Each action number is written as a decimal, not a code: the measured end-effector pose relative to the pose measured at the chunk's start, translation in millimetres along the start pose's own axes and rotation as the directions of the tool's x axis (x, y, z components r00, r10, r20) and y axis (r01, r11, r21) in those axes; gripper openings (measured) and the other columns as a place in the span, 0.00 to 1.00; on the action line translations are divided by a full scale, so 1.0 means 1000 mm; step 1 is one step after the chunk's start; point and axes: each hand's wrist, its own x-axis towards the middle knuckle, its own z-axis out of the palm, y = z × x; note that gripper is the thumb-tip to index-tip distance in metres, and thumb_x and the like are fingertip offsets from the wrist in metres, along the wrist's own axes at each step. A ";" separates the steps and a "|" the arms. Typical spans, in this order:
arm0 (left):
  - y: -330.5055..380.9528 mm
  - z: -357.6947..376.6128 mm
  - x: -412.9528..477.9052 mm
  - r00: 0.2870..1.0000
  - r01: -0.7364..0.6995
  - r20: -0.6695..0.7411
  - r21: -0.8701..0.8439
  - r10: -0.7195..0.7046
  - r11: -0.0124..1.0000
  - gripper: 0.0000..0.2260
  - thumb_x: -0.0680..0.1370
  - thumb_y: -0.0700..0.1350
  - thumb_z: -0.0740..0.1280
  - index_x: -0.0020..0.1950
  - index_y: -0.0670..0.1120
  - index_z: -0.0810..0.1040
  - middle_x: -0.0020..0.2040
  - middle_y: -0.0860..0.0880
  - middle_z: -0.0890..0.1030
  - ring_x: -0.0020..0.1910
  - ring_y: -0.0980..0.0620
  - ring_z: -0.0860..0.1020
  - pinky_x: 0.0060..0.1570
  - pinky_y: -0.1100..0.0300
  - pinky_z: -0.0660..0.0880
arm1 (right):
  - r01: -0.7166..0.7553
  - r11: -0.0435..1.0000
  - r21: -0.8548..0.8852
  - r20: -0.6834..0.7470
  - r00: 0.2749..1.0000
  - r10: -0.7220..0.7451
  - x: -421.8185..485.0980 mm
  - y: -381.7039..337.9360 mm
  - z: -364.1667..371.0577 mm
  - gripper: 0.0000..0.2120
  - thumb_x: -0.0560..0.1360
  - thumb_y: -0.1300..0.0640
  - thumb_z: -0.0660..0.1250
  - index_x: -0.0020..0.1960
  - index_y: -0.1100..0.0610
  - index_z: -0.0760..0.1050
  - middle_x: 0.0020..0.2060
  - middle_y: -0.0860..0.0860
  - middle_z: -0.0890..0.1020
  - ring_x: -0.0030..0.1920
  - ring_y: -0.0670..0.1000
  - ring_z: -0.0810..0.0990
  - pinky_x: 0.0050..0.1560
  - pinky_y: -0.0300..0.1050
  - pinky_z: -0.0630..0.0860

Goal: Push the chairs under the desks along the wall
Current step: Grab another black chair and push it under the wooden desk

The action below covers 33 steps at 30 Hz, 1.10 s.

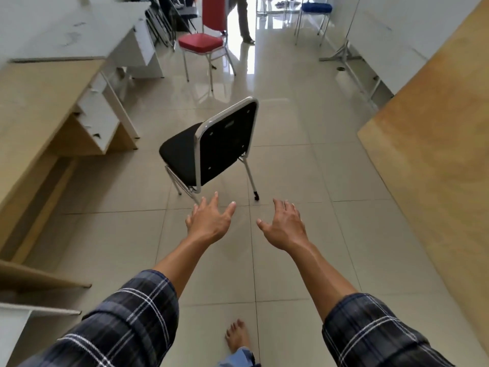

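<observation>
A black chair (225, 144) with a chrome frame stands in the aisle on the tiled floor, its back toward me and its seat turned toward the left. Along the left wall runs a wooden desk (34, 102) with white drawers. My left hand (209, 221) and my right hand (284, 226) are stretched out in front of me, fingers spread, both a short way short of the chair's back and touching nothing. Farther down the aisle stands a red chair (201, 43), near a white desk (79, 35).
A large wooden board (436, 154) leans along the right side. A blue chair (316, 9) and a metal stand (344, 51) are at the far right. Another person's legs (244, 19) are in the doorway beyond. My bare foot (238, 337) is on the tiles below.
</observation>
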 end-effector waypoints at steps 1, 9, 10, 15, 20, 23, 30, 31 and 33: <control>0.008 -0.002 0.019 1.000 -0.013 0.003 0.006 0.013 1.000 0.33 0.79 0.68 0.52 0.81 0.55 0.52 0.81 0.46 0.55 0.79 0.41 0.53 0.74 0.40 0.54 | -0.008 1.000 0.006 -0.010 1.000 0.009 0.016 -0.002 -0.006 0.39 0.79 0.41 0.64 0.82 0.54 0.51 0.82 0.58 0.55 0.82 0.58 0.51 0.79 0.60 0.55; 0.067 -0.010 0.112 0.998 -0.056 0.005 0.058 0.056 0.997 0.34 0.78 0.68 0.54 0.81 0.55 0.52 0.81 0.46 0.55 0.79 0.42 0.54 0.74 0.40 0.53 | -0.045 0.998 0.033 -0.044 0.998 0.047 0.102 -0.004 -0.049 0.39 0.79 0.41 0.64 0.82 0.53 0.51 0.82 0.57 0.55 0.82 0.58 0.51 0.79 0.60 0.57; 0.077 -0.011 0.125 0.999 -0.050 -0.001 0.051 0.050 0.997 0.34 0.78 0.68 0.54 0.81 0.54 0.52 0.81 0.46 0.55 0.79 0.42 0.53 0.74 0.40 0.52 | -0.047 0.998 0.037 -0.041 0.998 0.048 0.117 -0.002 -0.055 0.39 0.79 0.40 0.64 0.82 0.53 0.51 0.82 0.57 0.55 0.82 0.58 0.51 0.79 0.61 0.57; 0.109 -0.018 0.178 0.997 -0.009 -0.079 0.070 0.014 0.997 0.34 0.79 0.67 0.55 0.81 0.53 0.52 0.81 0.44 0.55 0.79 0.41 0.53 0.75 0.40 0.51 | 0.003 0.999 0.037 -0.009 1.000 -0.003 0.185 -0.001 -0.080 0.39 0.79 0.41 0.64 0.82 0.53 0.50 0.82 0.57 0.54 0.82 0.58 0.51 0.79 0.60 0.56; 0.142 -0.042 0.231 0.949 0.044 -0.312 0.000 -0.042 0.999 0.33 0.79 0.63 0.58 0.80 0.49 0.57 0.80 0.42 0.57 0.79 0.41 0.54 0.76 0.42 0.52 | 0.125 0.992 0.009 0.062 0.990 -0.125 0.270 -0.017 -0.122 0.39 0.79 0.41 0.64 0.83 0.53 0.50 0.82 0.57 0.54 0.82 0.58 0.50 0.80 0.59 0.55; 0.152 -0.056 0.257 0.921 0.105 -0.375 -0.023 -0.106 0.994 0.32 0.79 0.63 0.59 0.80 0.49 0.59 0.79 0.41 0.59 0.78 0.41 0.56 0.75 0.43 0.54 | 0.207 0.978 -0.007 0.079 0.976 -0.205 0.311 -0.033 -0.144 0.39 0.79 0.41 0.64 0.83 0.54 0.50 0.82 0.57 0.54 0.82 0.58 0.50 0.79 0.60 0.55; 0.132 -0.067 0.306 0.883 0.336 -0.314 -0.094 -0.348 0.937 0.31 0.79 0.65 0.55 0.79 0.51 0.60 0.78 0.44 0.63 0.76 0.43 0.61 0.74 0.43 0.59 | 0.349 0.937 -0.008 0.132 0.929 -0.345 0.394 -0.088 -0.159 0.39 0.78 0.42 0.65 0.82 0.54 0.52 0.81 0.59 0.56 0.81 0.59 0.52 0.79 0.60 0.56; 0.127 -0.068 0.313 0.880 0.347 -0.305 -0.108 -0.364 0.931 0.31 0.79 0.64 0.55 0.79 0.51 0.62 0.77 0.45 0.65 0.76 0.43 0.62 0.73 0.44 0.60 | 0.357 0.934 -0.004 0.132 0.926 -0.353 0.402 -0.096 -0.158 0.39 0.79 0.42 0.65 0.82 0.53 0.51 0.81 0.59 0.55 0.82 0.59 0.52 0.79 0.60 0.56; 0.119 -0.070 0.327 0.873 0.362 -0.293 -0.145 -0.389 0.921 0.28 0.80 0.63 0.55 0.76 0.50 0.67 0.74 0.46 0.71 0.73 0.44 0.67 0.71 0.45 0.63 | 0.378 0.926 -0.001 0.139 0.917 -0.374 0.419 -0.111 -0.155 0.39 0.79 0.42 0.64 0.82 0.53 0.51 0.82 0.58 0.53 0.82 0.59 0.50 0.79 0.61 0.55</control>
